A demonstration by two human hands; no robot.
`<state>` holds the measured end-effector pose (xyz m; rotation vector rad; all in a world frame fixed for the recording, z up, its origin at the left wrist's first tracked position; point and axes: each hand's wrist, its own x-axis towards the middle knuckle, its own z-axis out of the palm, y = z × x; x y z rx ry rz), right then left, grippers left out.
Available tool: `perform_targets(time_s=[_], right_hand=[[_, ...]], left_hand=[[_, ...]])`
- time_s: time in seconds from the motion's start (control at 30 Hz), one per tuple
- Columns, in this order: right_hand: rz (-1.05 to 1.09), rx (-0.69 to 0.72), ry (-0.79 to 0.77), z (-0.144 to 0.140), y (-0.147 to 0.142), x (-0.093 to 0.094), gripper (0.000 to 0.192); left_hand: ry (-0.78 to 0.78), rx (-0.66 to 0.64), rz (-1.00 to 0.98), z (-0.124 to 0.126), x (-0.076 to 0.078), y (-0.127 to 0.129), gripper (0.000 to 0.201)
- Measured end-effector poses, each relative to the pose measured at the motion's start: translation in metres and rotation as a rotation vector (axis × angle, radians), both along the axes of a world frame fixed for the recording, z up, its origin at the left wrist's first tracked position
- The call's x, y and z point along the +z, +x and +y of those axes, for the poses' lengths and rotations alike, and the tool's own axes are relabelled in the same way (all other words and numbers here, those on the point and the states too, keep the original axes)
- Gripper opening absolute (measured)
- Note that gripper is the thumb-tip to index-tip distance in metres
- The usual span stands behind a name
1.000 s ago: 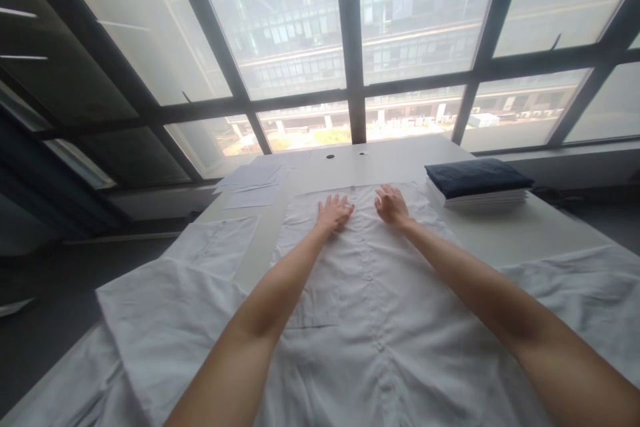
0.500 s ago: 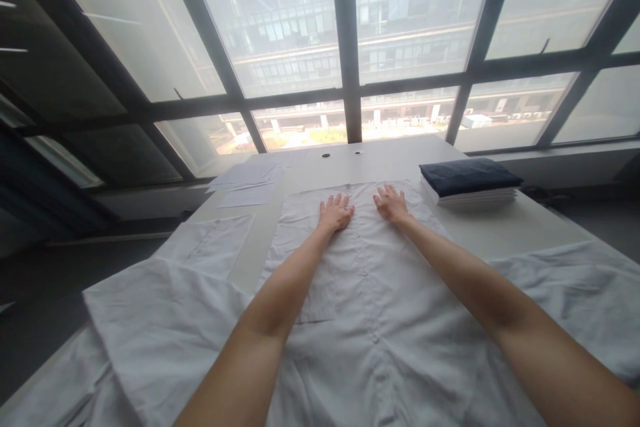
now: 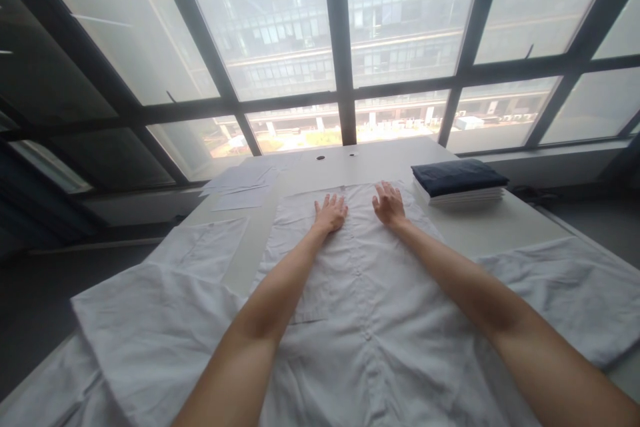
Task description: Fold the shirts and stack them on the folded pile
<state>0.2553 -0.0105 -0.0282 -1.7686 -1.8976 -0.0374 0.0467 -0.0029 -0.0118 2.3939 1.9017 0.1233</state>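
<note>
A white buttoned garment (image 3: pixel 345 307) lies spread over the table, its button line running away from me down the middle. Its sleeves stretch out to the left and right, with creases in the cloth. On the far part of the garment, left of the buttons, my left hand (image 3: pixel 331 212) rests palm down with fingers spread. Across the button line my right hand (image 3: pixel 389 205) also lies on the cloth, its fingers apart and slightly bent. Neither hand holds anything.
Folded dark blue cloth (image 3: pixel 459 177) sits on a white stack (image 3: pixel 467 196) at the table's right. Loose white sheets (image 3: pixel 240 183) lie at the far left. The white table (image 3: pixel 310 173) reaches toward large framed windows (image 3: pixel 280 27). Two small round holes mark its far end.
My right hand has shifted slightly, its fingers a little more raised. My left hand stays flat on the cloth. The whole view has turned a little to the right.
</note>
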Motion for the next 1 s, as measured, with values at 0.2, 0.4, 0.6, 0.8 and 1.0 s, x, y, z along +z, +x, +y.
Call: perform_targets(time_s=[0.2, 0.4, 0.6, 0.8, 1.0], right_hand=[[0.163, 0.153, -0.011, -0.006, -0.034, -0.001, 0.051], [1.061, 0.373, -0.142, 0.005, -0.057, -0.009, 0.052], [1.383, 0.155, -0.26, 0.027, 0.02, -0.007, 0.06], [1.275, -0.068, -0.062, 0.047, 0.072, 0.005, 0.067], [1.284, 0.194, -0.229, 0.049, 0.006, 0.0, 0.062]], left_hand=[[0.066, -0.16, 0.007, -0.033, -0.008, 0.016, 0.055], [0.015, -0.185, -0.005, -0.039, -0.008, 0.017, 0.06], [0.009, -0.16, 0.006, -0.038, -0.007, 0.018, 0.059], [0.018, -0.166, -0.015, -0.035, -0.013, 0.018, 0.059], [0.039, -0.161, -0.032, -0.035, -0.016, 0.018, 0.059]])
